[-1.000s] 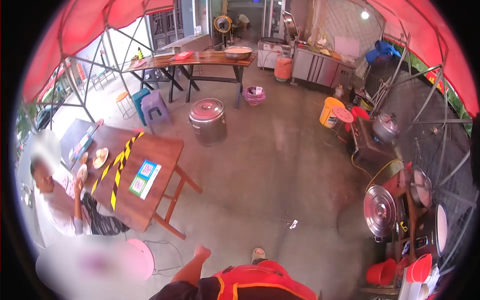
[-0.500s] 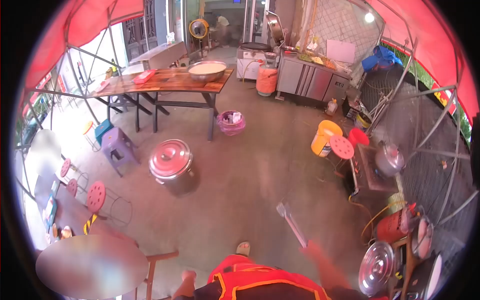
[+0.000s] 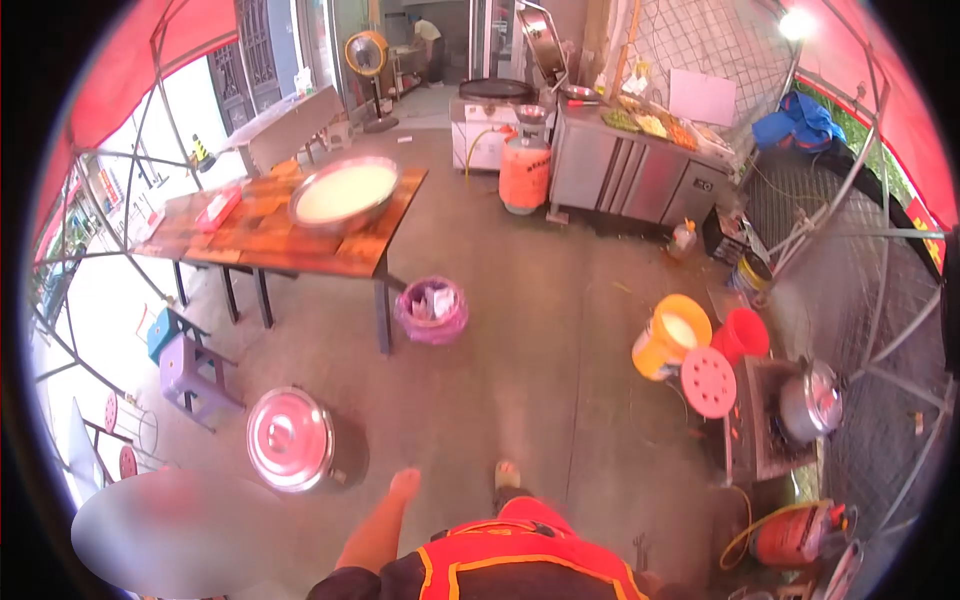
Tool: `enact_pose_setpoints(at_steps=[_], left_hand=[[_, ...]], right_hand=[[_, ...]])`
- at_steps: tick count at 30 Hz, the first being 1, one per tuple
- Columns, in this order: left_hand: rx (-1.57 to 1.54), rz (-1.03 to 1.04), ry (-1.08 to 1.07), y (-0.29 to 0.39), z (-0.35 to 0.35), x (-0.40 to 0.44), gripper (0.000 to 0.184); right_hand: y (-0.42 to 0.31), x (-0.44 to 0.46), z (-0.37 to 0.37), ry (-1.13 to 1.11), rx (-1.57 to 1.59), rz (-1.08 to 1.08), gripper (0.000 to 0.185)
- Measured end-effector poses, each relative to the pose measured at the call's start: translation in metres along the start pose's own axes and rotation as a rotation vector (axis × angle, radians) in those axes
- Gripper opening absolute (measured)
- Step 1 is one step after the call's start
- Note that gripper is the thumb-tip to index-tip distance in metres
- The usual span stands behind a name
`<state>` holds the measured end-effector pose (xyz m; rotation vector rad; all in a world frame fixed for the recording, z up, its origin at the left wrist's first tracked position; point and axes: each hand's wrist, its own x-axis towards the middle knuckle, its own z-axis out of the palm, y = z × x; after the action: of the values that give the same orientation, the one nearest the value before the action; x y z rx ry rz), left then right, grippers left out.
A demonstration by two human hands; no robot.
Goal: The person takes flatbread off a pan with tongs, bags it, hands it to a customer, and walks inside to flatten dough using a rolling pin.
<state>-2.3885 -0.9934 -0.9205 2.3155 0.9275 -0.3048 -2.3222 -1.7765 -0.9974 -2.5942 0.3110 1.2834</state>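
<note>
Open floor under a red canopy; person standing at near edge, red apron (image 3: pixel 530 558) with yellow-orange trim, one foot (image 3: pixel 507 474) showing beyond it. Left forearm reaches forward from the dark sleeve; left hand (image 3: pixel 405 484) hangs over the floor, left of the foot. Fingers too small and soft in the view to tell whether they are loose or clenched. Right hand out of view; cannot tell its state.

Nearest thing to the left hand: the lidded metal pot (image 3: pixel 289 440), on the floor at near left, lid on, apart from the hand.

Farther left, a purple stool (image 3: pixel 182 362) beside a teal one. Beyond these, the long wooden table (image 3: pixel 262 222), bearing a wide metal bowl (image 3: pixel 368 214) of pale contents and a red tray (image 3: pixel 218 211) to its left. Bin with pink-purple liner (image 3: pixel 432 329) on the floor by the table's right end, pale scraps inside.

Right side: yellow bucket (image 3: pixel 652 350), pale inside, next to a red bucket (image 3: pixel 744 332); pink round stool (image 3: pixel 708 382) just nearer. A silvery pot (image 3: pixel 808 406) sits on the low stove beside them. Orange gas cylinder (image 3: pixel 527 172) at far centre, left of the steel counter (image 3: pixel 625 165) with its food trays.
</note>
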Motion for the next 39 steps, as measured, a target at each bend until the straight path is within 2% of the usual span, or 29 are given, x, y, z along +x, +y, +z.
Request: enact_pose_setpoints(at_steps=[1, 2, 3, 4, 5, 6, 7, 8, 9, 12, 16, 18, 20, 21, 23, 24, 26, 29, 30, 33, 36, 39], left_hand=[[0.223, 0.126, -0.128, 0.000, -0.003, 0.020, 0.024], [0.440, 0.305, -0.265, -0.003, -0.006, 0.039, 0.022], [0.294, 0.145, -0.276, -0.001, -0.016, 0.047, 0.021], [0.003, -0.061, -0.241, 0.016, -0.041, 0.054, 0.020], [-0.265, -0.198, -0.218, 0.034, -0.061, 0.064, 0.020], [-0.409, -0.269, -0.204, 0.066, -0.088, 0.071, 0.020], [-0.252, -0.147, -0.194, 0.062, -0.091, 0.092, 0.020], [-0.092, -0.030, -0.166, 0.064, -0.098, 0.113, 0.021], [-0.081, -0.108, -0.208, 0.067, -0.102, 0.132, 0.020], [-0.155, -0.376, -0.328, 0.087, -0.105, 0.208, 0.019], [-0.095, -0.412, -0.398, 0.137, -0.121, 0.356, 0.017], [0.011, -0.231, -0.395, 0.173, -0.142, 0.448, 0.016], [-0.084, -0.084, -0.280, 0.234, -0.179, 0.542, 0.015], [-0.311, -0.072, -0.206, 0.271, -0.204, 0.583, 0.015], [-0.956, -0.089, -0.157, 0.361, -0.274, 0.648, 0.015], [-1.096, -0.096, -0.143, 0.407, -0.310, 0.677, 0.015], [-1.055, -0.203, -0.092, 0.480, -0.361, 0.746, 0.018], [-0.994, -0.100, -0.008, 0.549, -0.408, 0.842, 0.024], [-0.967, -0.060, 0.010, 0.556, -0.415, 0.872, 0.025], [-1.043, -0.198, -0.027, 0.555, -0.421, 0.937, 0.024], [-0.898, -0.337, -0.064, 0.566, -0.461, 0.963, 0.023], [-1.022, -0.449, 0.078, 0.555, -0.491, 0.995, 0.021]], right_hand=[[-0.044, 0.030, -0.017, 0.083, -0.163, -0.266, 0.044], [-0.090, 0.071, -0.049, 0.046, -0.016, -0.120, 0.044], [-0.157, 0.093, -0.095, 0.030, 0.140, 0.033, 0.045], [-0.244, 0.095, -0.154, 0.037, 0.285, 0.184, 0.046], [-0.308, 0.100, -0.193, 0.351, 0.266, -0.136, 0.055], [-0.420, 0.037, -0.284, 0.299, 0.335, -0.183, 0.051], [-0.491, 0.043, -0.330, 0.282, 0.313, -0.203, 0.062], [-0.556, 0.039, -0.368, 0.391, 0.349, -0.354, 0.067], [-0.622, 0.030, -0.409, 0.433, 0.407, -0.484, 0.067], [-0.777, 0.061, -0.497, 0.533, 0.401, -0.655, 0.056], [-0.942, 0.100, -0.599, 0.594, 0.567, -0.799, 0.050], [-0.991, 0.132, -0.641, 0.677, 0.560, -0.842, 0.045], [-1.040, 0.174, -0.691, 0.608, 0.670, -0.796, 0.040], [-1.070, 0.193, -0.717, 0.573, 0.737, -0.780, 0.038], [-1.123, 0.192, -0.774, 0.497, 0.854, -0.751, 0.036], [-1.150, 0.199, -0.801, 0.459, 0.909, -0.736, 0.036], [-1.205, 0.250, -0.848, 0.525, 0.988, -0.762, 0.036], [-1.302, 0.334, -0.929, 0.586, 1.150, -0.774, 0.035], [-1.328, 0.358, -0.952, 0.593, 1.205, -0.767, 0.035], [-1.407, 0.420, -1.030, 0.640, 1.170, -0.668, 0.041], [-1.469, 0.499, -1.107, 0.429, 1.091, -0.528, 0.042], [-1.513, 0.586, -1.159, 0.418, 1.035, -0.427, 0.042]])
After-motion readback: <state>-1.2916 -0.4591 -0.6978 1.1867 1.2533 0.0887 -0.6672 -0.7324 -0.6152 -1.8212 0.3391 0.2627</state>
